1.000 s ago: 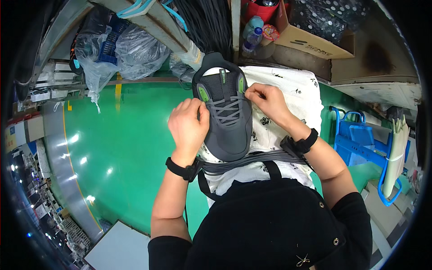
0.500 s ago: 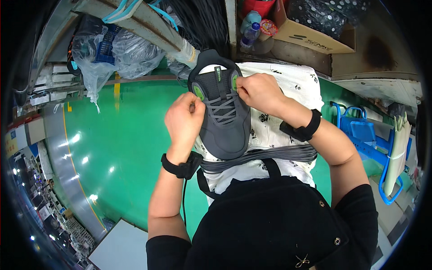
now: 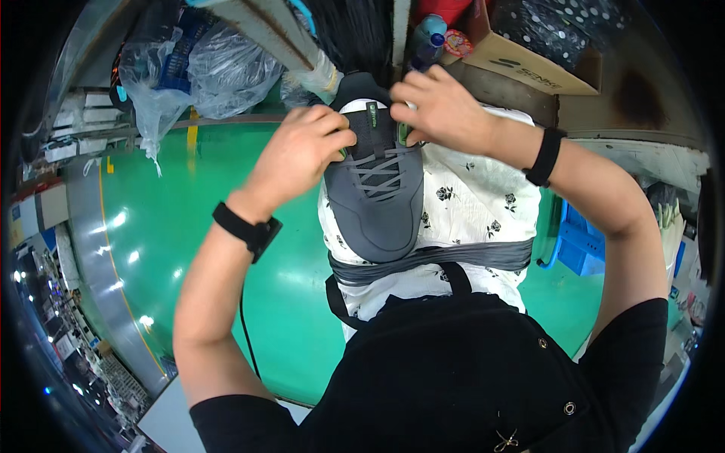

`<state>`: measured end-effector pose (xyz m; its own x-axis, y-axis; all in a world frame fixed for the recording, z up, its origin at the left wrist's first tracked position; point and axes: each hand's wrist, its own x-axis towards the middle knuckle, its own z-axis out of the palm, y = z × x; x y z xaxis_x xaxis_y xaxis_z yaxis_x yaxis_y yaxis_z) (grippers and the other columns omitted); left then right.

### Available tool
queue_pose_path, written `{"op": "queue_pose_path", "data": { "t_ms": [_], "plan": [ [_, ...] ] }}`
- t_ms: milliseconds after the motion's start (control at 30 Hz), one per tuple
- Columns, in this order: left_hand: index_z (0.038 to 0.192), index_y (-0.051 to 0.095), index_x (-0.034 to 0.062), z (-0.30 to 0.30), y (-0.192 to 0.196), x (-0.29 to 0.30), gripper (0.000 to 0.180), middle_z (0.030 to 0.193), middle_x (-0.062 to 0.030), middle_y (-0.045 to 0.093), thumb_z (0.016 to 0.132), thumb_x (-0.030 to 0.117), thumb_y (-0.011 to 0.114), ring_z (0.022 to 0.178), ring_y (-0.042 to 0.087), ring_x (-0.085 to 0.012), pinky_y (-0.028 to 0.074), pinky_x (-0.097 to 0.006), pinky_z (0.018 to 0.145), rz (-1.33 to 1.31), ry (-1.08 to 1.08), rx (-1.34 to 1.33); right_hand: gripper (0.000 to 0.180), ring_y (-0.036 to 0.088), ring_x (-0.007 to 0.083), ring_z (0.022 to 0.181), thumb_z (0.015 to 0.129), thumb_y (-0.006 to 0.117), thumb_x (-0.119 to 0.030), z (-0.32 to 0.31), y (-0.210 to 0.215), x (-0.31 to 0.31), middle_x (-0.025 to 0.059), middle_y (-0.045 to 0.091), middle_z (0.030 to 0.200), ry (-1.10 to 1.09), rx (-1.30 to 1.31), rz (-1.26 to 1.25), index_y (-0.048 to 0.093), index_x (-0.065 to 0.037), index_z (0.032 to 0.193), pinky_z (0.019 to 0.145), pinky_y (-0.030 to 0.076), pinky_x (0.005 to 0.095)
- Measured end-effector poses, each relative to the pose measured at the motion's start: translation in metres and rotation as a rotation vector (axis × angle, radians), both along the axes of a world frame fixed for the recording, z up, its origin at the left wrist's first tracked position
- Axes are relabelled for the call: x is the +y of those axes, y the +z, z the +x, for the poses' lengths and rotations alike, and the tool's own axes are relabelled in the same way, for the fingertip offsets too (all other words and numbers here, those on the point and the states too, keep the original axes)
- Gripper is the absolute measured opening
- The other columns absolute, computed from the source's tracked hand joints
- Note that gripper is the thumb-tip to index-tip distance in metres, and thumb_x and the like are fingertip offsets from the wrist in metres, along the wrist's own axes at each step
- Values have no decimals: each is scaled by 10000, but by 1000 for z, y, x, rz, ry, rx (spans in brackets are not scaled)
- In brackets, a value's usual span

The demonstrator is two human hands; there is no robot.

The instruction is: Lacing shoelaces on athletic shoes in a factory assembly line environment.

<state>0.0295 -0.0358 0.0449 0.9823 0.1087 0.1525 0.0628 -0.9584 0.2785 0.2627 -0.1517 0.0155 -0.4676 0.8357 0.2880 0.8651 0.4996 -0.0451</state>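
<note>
A dark grey sneaker with grey criss-crossed laces lies on my lap, toe toward me. Its padded tongue carries a small green-marked loop. My left hand has its fingers bent and pressed to the left upper eyelet edge, where a bit of green shows under the thumb. At the opposite eyelet edge my right hand grips beside the green tab, fingers curled over the collar. Whether lace ends are between the fingertips is hidden. Both wrists wear black bands.
A bundle of grey laces runs across the white flowered cloth on my lap. Beyond the shoe stand a metal post and hanging black strands. A cardboard box and bottle are far right; a blue cart stands right.
Both hands have moved farther away toward the shoe's collar, with elbows spread wider. The left fingers have come onto the eyelet edge; the right fingers have shifted over the collar.
</note>
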Motion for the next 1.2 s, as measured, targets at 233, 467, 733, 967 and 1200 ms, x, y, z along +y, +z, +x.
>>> {"op": "queue_pose_path", "data": {
  "t_ms": [233, 467, 733, 967, 1200],
  "plan": [
    [898, 621, 64, -5, -4, 33, 202, 873, -32, 534, 734, 139, 712, 949, 495, -245, 377, -373, 883, -104, -114, 372, 280, 527, 264, 864, 678, 750, -224, 16, -20, 29, 69, 517, 835, 340, 282, -463, 567, -42, 787, 735, 434, 400],
    [887, 651, 43, -4, -12, 39, 186, 878, -60, 502, 744, 138, 721, 954, 492, -247, 390, -361, 868, -584, -21, 463, 249, 517, 285, 829, 779, 713, -231, 12, -16, 37, 97, 504, 800, 257, 354, -748, 633, 4, 782, 735, 435, 388],
    [898, 661, 36, 17, -3, 29, 122, 848, -62, 514, 792, 94, 655, 892, 527, -225, 414, -327, 813, -752, 173, 638, 51, 523, 234, 878, 782, 661, -109, -17, -9, 29, 48, 605, 819, -155, 282, -904, 697, -74, 788, 779, 442, 326],
    [838, 635, 5, 10, -35, 4, 178, 820, 0, 621, 889, 175, 621, 765, 546, -98, 449, -309, 710, -1142, 616, 181, 83, 495, 225, 900, 817, 676, -103, -91, 37, -33, 66, 510, 970, 69, 1109, -355, 614, -60, 782, 823, 412, 328],
    [733, 691, 86, 20, 10, 2, 141, 803, -93, 579, 754, 225, 699, 802, 598, -309, 468, -401, 687, 14, 136, 491, 116, 527, 124, 822, 918, 576, -88, -80, -6, -46, 51, 532, 918, -212, 1515, -580, 588, 0, 842, 763, 436, 260]
  ]
}}
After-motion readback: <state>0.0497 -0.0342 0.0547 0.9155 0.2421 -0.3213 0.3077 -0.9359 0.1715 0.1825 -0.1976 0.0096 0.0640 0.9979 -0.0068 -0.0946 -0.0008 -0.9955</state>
